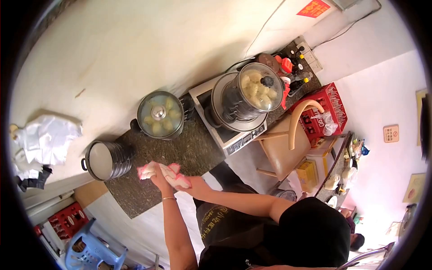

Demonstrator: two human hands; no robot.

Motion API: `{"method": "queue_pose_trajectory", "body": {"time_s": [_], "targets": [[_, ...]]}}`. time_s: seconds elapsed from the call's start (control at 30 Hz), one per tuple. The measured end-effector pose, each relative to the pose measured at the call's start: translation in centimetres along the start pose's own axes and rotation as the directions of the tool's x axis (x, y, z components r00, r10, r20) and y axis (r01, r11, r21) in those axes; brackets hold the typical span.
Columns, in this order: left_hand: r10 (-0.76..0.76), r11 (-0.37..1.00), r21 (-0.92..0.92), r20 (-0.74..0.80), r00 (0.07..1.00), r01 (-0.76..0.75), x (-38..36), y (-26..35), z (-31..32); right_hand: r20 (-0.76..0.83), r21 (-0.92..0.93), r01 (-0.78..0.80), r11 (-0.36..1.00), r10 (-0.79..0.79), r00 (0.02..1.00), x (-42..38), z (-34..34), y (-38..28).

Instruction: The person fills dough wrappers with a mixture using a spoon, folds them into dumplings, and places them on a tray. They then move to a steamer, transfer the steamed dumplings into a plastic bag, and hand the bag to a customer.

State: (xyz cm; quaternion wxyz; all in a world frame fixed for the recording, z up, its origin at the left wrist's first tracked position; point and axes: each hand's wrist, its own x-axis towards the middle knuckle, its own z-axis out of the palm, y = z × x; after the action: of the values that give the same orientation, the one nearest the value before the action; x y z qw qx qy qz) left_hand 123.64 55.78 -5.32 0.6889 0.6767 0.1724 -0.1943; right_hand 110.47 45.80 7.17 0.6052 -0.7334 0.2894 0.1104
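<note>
My left hand [159, 179] and my right hand [196, 187] are both closed on a white cloth with pink edges [172, 174]. The crumpled cloth is held over the front edge of a dark speckled counter [155, 191]. Left of the hands stands a stack of dark steamer tiers [100, 160] with a pale round surface on top. Behind the cloth sits a glass-lidded pot [153, 128] with several pale dumpling-like pieces inside. Farther right, a larger steamer with a glass lid [259, 87] holds similar pieces.
The large steamer stands on an induction cooker [234, 144]. Beyond it are bottles [299, 83], a red crate [333, 103] and a chair [281, 150]. White plastic bags [51, 139] hang at left above a blue plastic stool [87, 254]. Another person [357, 241] is at far right.
</note>
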Motion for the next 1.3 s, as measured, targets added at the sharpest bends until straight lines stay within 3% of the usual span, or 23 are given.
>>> {"method": "queue_pose_trajectory", "body": {"time_s": [0.1, 0.17, 0.2, 0.23, 0.27, 0.3, 0.33, 0.37, 0.4, 0.47, 0.5, 0.57, 0.63, 0.67, 0.73, 0.8, 0.87, 0.97, 1.03, 1.1, 1.23, 1.27, 1.3], "targets": [[-0.05, 0.998, -0.03, 0.043, 0.998, 0.051, 2.1, -0.4, 1.3, -0.109, -0.14, 0.044, 0.989, -0.06, 0.992, -1.9, -5.0, 0.9], [-0.044, 0.994, 0.1, 0.099, 0.994, 0.034, 4.2, -2.7, 2.1, -0.335, -0.124, 0.282, 0.951, -0.308, 0.89, -3.2, -8.1, 5.7], [-0.139, 0.978, 0.154, -0.008, 0.99, 0.138, 2.0, 0.4, 4.6, -0.344, 0.008, 0.152, 0.988, -0.14, 0.928, -4.2, -10.8, 7.5], [-0.15, 0.949, 0.285, 0.042, 0.988, 0.132, -0.4, 3.4, 7.2, -0.329, 0.139, 0.015, 0.99, 0.032, 0.944, -5.5, -13.9, 9.4], [-0.098, 0.965, 0.254, 0.109, 0.989, 0.067, -0.8, 2.5, 8.7, -0.377, 0.138, -0.158, 0.978, 0.199, 0.904, -6.5, -17.5, 11.1], [-0.044, 0.975, 0.221, 0.174, 0.984, 0.004, -1.3, 1.6, 10.1, -0.508, 0.47, 0.106, 0.876, 0.17, 0.845, -6.5, -20.6, 17.8], [-0.049, 0.996, 0.092, 0.305, 0.951, 0.022, -4.9, 5.7, 13.2, -0.68, 0.08, -0.074, 0.994, 0.109, 0.725, -7.8, -25.7, 14.8], [-0.056, 0.998, 0.033, 0.391, 0.919, 0.047, -7.4, 8.4, 16.3, -0.711, 0.221, 0.095, 0.971, 0.093, 0.697, -7.4, -30.6, 18.6], [-0.055, 0.997, -0.027, 0.473, 0.879, 0.077, -9.1, 10.4, 19.3, -0.81, 0.205, 0.067, 0.976, 0.131, 0.571, -7.7, -34.3, 14.4], [-0.056, 0.998, 0.05, 0.614, 0.787, 0.031, -11.2, 13.1, 24.7, -0.88, 0.067, 0.196, 0.978, -0.035, 0.475, -7.4, -39.5, 7.8], [-0.053, 0.998, 0.051, 0.611, 0.79, 0.028, -11.6, 14.0, 27.1, -0.878, 0.069, 0.2, 0.977, -0.035, 0.478, -6.8, -41.2, 5.5], [-0.226, 0.969, 0.235, 0.718, 0.658, 0.077, -11.9, 15.0, 30.5, -0.74, -0.296, 0.22, 0.929, -0.369, 0.562, -5.3, -42.9, 1.2], [-0.225, 0.972, 0.215, 0.722, 0.655, 0.097, -11.9, 15.0, 32.1, -0.561, -0.439, 0.237, 0.867, -0.47, 0.682, -4.0, -42.9, -3.7], [-0.228, 0.973, 0.197, 0.73, 0.645, 0.121, -11.9, 14.9, 32.6, -0.558, -0.435, 0.242, 0.867, -0.471, 0.684, -3.0, -43.0, -4.4], [-0.231, 0.971, 0.207, 0.719, 0.655, 0.116, -11.8, 14.4, 32.9, -0.411, -0.595, 0.257, 0.762, -0.562, 0.718, -1.4, -43.4, -5.0], [-0.236, 0.97, 0.217, 0.705, 0.669, 0.114, -11.6, 14.4, 33.0, -0.411, -0.585, 0.269, 0.765, -0.566, 0.715, -0.7, -44.3, -4.9], [-0.079, 0.952, 0.247, 0.773, 0.63, -0.184, -12.0, 14.7, 33.1, -0.41, -0.568, 0.301, 0.766, -0.58, 0.704, -0.7, -45.0, -4.8], [-0.163, 0.953, 0.287, 0.751, 0.64, -0.093, -14.2, 16.9, 33.6, -0.402, -0.573, 0.315, 0.757, -0.594, 0.696, -1.1, -45.4, -4.6], [-0.074, 0.974, 0.197, 0.748, 0.659, -0.115, -15.4, 17.4, 33.9, -0.422, -0.568, 0.283, 0.772, -0.569, 0.706, -1.7, -45.7, -5.5], [0.003, 0.989, 0.086, 0.797, 0.605, -0.118, -15.9, 17.9, 33.8, -0.454, -0.533, 0.267, 0.803, -0.538, 0.71, -2.4, -45.9, -6.3], [0.051, 0.999, -0.044, 0.78, 0.624, -0.026, -15.7, 18.5, 30.4, -0.509, -0.615, 0.258, 0.745, -0.625, 0.592, -4.0, -46.9, -7.9], [0.146, 0.978, -0.012, 0.759, 0.635, -0.21, -14.8, 17.2, 28.4, -0.539, -0.574, 0.275, 0.771, -0.609, 0.582, -4.5, -46.8, -8.7], [0.055, 0.998, -0.016, 0.727, 0.684, -0.063, -15.8, 19.1, 26.2, -0.57, -0.534, 0.291, 0.794, -0.592, 0.569, -4.8, -46.8, -9.4]]}}
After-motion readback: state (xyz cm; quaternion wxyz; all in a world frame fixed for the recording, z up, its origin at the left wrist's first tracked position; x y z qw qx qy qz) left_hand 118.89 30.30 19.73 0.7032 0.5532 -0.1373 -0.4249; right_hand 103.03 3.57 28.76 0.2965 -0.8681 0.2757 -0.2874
